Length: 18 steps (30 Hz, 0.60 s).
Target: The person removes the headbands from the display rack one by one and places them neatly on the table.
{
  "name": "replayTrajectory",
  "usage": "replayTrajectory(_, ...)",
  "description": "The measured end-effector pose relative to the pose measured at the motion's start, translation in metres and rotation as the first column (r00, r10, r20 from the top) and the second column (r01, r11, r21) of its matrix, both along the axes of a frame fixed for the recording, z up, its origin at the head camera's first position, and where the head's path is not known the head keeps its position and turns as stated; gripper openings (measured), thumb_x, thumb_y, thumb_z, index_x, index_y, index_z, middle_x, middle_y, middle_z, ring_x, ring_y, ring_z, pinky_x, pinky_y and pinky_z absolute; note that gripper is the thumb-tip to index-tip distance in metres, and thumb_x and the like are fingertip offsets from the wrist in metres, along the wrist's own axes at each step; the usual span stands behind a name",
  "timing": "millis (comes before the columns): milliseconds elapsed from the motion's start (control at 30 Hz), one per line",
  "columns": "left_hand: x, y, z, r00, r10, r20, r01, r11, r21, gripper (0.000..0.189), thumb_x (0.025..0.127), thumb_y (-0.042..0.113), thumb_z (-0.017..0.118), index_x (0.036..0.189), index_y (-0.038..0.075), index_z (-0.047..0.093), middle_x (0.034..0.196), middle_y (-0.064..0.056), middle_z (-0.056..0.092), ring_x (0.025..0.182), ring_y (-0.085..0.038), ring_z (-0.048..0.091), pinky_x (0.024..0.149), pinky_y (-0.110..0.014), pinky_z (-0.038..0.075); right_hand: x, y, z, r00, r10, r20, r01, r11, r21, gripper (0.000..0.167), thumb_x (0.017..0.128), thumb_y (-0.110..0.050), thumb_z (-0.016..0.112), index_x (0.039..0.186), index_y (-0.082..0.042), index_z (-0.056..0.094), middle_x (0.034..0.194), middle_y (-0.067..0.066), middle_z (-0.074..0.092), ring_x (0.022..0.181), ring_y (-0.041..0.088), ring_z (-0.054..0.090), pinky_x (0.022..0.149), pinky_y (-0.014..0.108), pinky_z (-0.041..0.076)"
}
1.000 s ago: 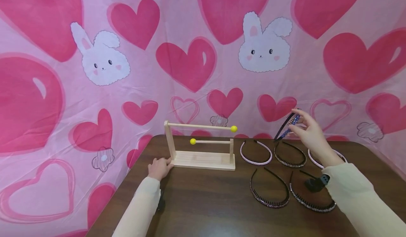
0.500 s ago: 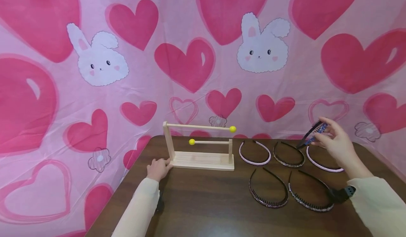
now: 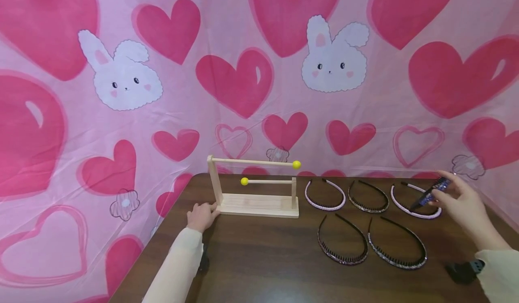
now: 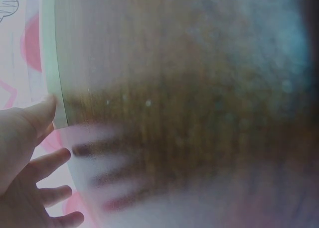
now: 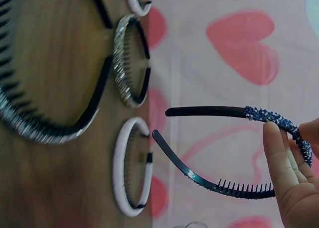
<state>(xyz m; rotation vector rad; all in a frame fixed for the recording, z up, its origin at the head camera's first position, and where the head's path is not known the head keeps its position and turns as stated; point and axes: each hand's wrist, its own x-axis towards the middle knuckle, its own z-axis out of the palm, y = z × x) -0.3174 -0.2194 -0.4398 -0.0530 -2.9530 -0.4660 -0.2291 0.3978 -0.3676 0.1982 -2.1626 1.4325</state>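
Observation:
My right hand [image 3: 464, 204] pinches a headband [image 5: 271, 116] by its curved middle, which is covered in blue and silver glitter. Its black ends point away from the fingers, and small comb teeth line the inside. In the head view this headband overlaps the pink headband [image 3: 417, 213] at the right of the back row. My left hand [image 3: 201, 216] rests on the table at the left end of a wooden rack [image 3: 255, 205], fingertips at its base. In the left wrist view the thumb touches the pale wood [image 4: 56, 88] and the other fingers are spread.
Other headbands lie on the brown table [image 3: 259, 258]: a pink one [image 3: 324, 208] and a brown glittery one [image 3: 369, 209] at the back, two dark glittery ones [image 3: 344, 261] in front. Yellow balls [image 3: 297, 164] cap the rack's two rods. A pink heart-patterned cloth [image 3: 251, 95] hangs behind.
My right hand has carried the blue glitter headband to the right and lower, from above the brown headband to over the right pink one. My left hand has stayed by the rack.

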Motion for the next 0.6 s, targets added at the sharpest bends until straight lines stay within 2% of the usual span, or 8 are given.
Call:
replayTrajectory(233, 0.000, 0.000, 0.001, 1.000, 0.003, 0.015, -0.003, 1.000, 0.004, 0.039, 0.089, 0.031, 0.060, 0.123, 0.012, 0.061, 0.112, -0.018, 0.060, 0.100, -0.040, 0.045, 0.078, -0.057, 0.034, 0.018, 0.013, -0.014, 0.997, -0.075, 0.023, 0.075, 0.996, 0.038, 0.065, 0.087, 0.010, 0.051, 0.136, -0.032, 0.044, 0.091, 0.008, 0.032, 0.059, -0.001, 0.059, 0.054, 0.016, 0.048)
replayTrajectory(433, 0.001, 0.001, 0.002, 1.000, 0.006, 0.023, -0.006, 1.000, 0.008, 0.040, 0.089, 0.031, 0.061, 0.124, 0.012, 0.060, 0.111, -0.018, 0.060, 0.098, -0.039, 0.045, 0.077, -0.057, 0.034, 0.029, 0.030, -0.028, 0.985, -0.164, 0.054, 0.152, 0.973, 0.175, 0.067, 0.087, 0.005, 0.052, 0.137, -0.038, 0.040, 0.084, 0.006, 0.038, 0.052, 0.001, 0.059, 0.051, 0.013, 0.045)
replayTrajectory(500, 0.001, 0.001, 0.002, 1.000, 0.006, 0.022, -0.006, 1.000, 0.009, 0.040, 0.089, 0.031, 0.061, 0.124, 0.011, 0.060, 0.112, -0.018, 0.060, 0.098, -0.039, 0.045, 0.077, -0.057, 0.034, 0.033, 0.033, -0.032, 0.982, -0.182, 0.051, 0.169, 0.967, 0.189, 0.068, 0.086, 0.007, 0.051, 0.134, -0.040, 0.042, 0.081, 0.007, 0.038, 0.050, 0.002, 0.059, 0.049, 0.014, 0.045)
replayTrajectory(600, 0.001, 0.001, 0.002, 1.000, 0.004, 0.018, -0.004, 1.000, 0.008, 0.039, 0.089, 0.031, 0.061, 0.122, 0.011, 0.061, 0.111, -0.018, 0.061, 0.098, -0.039, 0.046, 0.078, -0.057, 0.034, 0.017, 0.071, -0.066, 0.980, -0.193, 0.055, 0.179, 0.963, 0.201, 0.065, 0.087, 0.004, 0.052, 0.135, -0.039, 0.042, 0.081, 0.013, 0.037, 0.051, 0.004, 0.060, 0.047, 0.018, 0.047)
